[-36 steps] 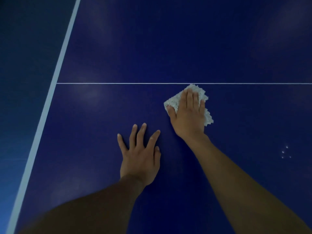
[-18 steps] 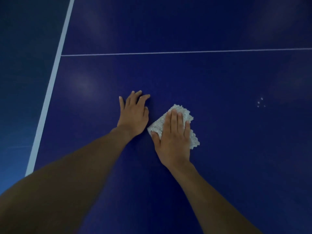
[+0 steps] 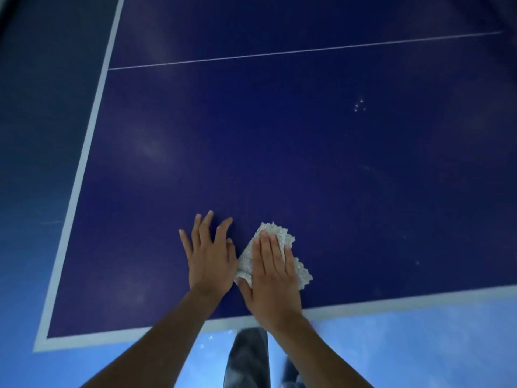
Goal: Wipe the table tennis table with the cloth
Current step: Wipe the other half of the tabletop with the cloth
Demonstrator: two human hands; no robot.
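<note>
Pressed cloth (image 3: 281, 232) flat onto desk (image 3: 279, 135) under right grip (image 3: 275, 278), fingers straight and close together, near the front edge line (image 3: 391, 303). Rested left grip (image 3: 209, 256) flat just beside the cloth, fingers spread, holding nothing. Judged wiping partly done at best: saw pale specks (image 3: 359, 105) far right and faint smears mid-desk. Seemingly left to wipe: the right side and the far part beyond the thin line (image 3: 279, 53).
</note>
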